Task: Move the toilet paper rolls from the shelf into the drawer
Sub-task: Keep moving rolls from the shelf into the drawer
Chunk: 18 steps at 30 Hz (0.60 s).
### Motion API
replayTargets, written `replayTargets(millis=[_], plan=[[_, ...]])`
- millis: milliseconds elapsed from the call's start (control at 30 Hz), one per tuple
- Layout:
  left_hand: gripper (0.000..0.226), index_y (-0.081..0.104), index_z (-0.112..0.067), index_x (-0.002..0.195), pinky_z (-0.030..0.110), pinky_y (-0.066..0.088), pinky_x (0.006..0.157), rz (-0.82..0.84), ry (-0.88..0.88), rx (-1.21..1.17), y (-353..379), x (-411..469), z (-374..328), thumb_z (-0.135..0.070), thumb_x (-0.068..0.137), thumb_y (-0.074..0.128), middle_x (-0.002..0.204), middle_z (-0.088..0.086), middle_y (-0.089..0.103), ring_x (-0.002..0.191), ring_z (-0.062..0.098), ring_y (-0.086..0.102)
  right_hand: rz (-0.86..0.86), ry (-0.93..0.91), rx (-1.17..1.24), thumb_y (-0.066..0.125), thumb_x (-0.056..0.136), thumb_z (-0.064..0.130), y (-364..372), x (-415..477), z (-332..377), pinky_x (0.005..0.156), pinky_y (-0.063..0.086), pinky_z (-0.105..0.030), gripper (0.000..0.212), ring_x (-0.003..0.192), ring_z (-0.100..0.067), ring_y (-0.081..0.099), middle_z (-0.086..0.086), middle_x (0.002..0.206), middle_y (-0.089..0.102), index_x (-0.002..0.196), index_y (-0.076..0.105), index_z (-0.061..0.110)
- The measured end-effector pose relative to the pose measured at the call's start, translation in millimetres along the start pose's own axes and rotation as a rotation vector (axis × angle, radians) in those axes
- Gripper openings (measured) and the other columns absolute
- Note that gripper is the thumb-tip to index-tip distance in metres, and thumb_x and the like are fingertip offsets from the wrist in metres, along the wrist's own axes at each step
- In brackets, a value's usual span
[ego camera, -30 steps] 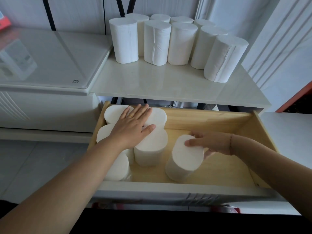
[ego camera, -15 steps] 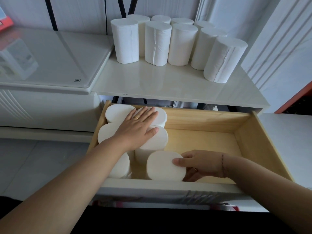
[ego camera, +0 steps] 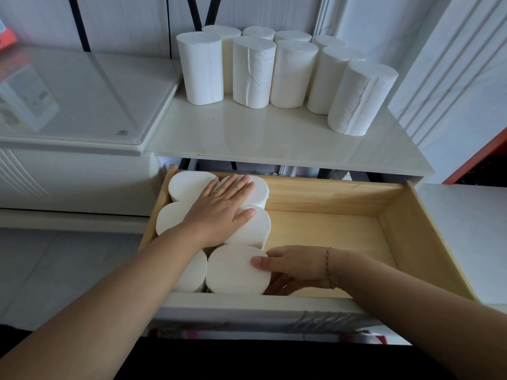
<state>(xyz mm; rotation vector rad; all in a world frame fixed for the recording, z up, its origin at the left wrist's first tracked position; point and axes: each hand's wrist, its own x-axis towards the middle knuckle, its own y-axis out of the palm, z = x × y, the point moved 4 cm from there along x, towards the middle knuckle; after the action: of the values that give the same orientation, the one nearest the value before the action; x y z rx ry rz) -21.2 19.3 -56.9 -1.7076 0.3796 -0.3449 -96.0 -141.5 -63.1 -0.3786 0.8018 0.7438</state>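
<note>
The right hand (ego camera: pixel 295 267) grips an upright roll (ego camera: pixel 236 270) in the drawer (ego camera: pixel 397 231). The left hand (ego camera: pixel 222 209) lies flat, fingers spread. Shelf rolls (ego camera: pixel 288 72) stand up ahead, rightmost nearer the right hand

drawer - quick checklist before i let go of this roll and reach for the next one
1. Front roll upright against its neighbours: ok.
2. Right hand free of the roll: not ok, fingers on its side.
3. Left hand steadying the packed rolls: ok.
4. Bare drawer floor on the right for more: ok.
5. Rolls on the shelf upright and reachable: ok; rightmost roll is nearest.
</note>
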Motion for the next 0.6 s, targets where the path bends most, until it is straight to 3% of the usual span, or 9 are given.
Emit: replayTargets(millis=[100, 200, 267, 367, 467, 600], plan=[[0.062, -0.006, -0.029, 0.149, 0.028, -0.015, 0.113, -0.018, -0.004, -0.013, -2, 0, -1, -0.054, 0.094, 0.01, 0.156, -0.013, -0.013, 0.141, 0.002, -0.017, -0.226, -0.103, -0.15, 0.044, 0.099, 0.039, -28, -8, 21, 0.078, 0.052, -0.029, 0.036, 0.091, -0.019, 0.064, -0.01, 0.106, 0.067, 0.112, 0.057, 0.008], [0.062, -0.001, -0.027, 0.15, 0.026, -0.014, 0.113, -0.032, 0.003, -0.012, -5, -1, -2, -0.053, 0.096, 0.014, 0.157, -0.012, -0.008, 0.142, 0.003, -0.013, -0.642, -0.351, 0.009, 0.05, 0.098, 0.029, -81, -29, 46, 0.068, 0.05, -0.029, 0.022, 0.071, -0.016, 0.061, -0.007, 0.084, 0.066, 0.084, 0.057, 0.015], [0.062, -0.001, -0.027, 0.15, 0.024, -0.015, 0.112, -0.033, 0.012, -0.016, -6, -2, -3, -0.052, 0.096, 0.015, 0.157, -0.012, -0.008, 0.142, 0.003, -0.013, -0.933, -0.518, 0.026, 0.056, 0.095, 0.032, -120, -50, 53, 0.068, 0.054, -0.031, 0.021, 0.07, -0.017, 0.064, -0.006, 0.082, 0.068, 0.082, 0.059, 0.016], [0.062, -0.002, -0.028, 0.15, 0.021, -0.018, 0.11, -0.013, 0.035, -0.04, -5, -1, -9, -0.053, 0.096, 0.015, 0.156, -0.014, -0.011, 0.14, 0.0, -0.016, -1.25, -0.619, 0.004, 0.062, 0.09, 0.036, -169, -70, 53, 0.08, 0.054, -0.033, 0.022, 0.086, -0.019, 0.064, -0.002, 0.093, 0.067, 0.099, 0.059, 0.016], [0.064, -0.006, -0.028, 0.149, 0.024, -0.016, 0.112, 0.021, 0.071, -0.032, -2, 1, -19, -0.055, 0.094, 0.012, 0.155, -0.014, -0.015, 0.14, 0.0, -0.019, -1.398, -0.58, 0.067, 0.068, 0.084, 0.039, -210, -70, 50, 0.091, 0.043, -0.025, 0.056, 0.107, -0.015, 0.053, -0.007, 0.125, 0.054, 0.127, 0.047, 0.01], [0.072, -0.008, -0.026, 0.149, 0.025, -0.017, 0.112, 0.045, 0.073, 0.001, 1, 16, -28, -0.061, 0.087, 0.002, 0.155, -0.013, -0.018, 0.139, 0.001, -0.022, -1.437, -0.527, 0.201, 0.075, 0.078, 0.042, -249, -57, 59, 0.116, 0.024, -0.032, 0.101, 0.144, -0.021, 0.025, -0.01, 0.156, 0.022, 0.151, 0.015, 0.008]])
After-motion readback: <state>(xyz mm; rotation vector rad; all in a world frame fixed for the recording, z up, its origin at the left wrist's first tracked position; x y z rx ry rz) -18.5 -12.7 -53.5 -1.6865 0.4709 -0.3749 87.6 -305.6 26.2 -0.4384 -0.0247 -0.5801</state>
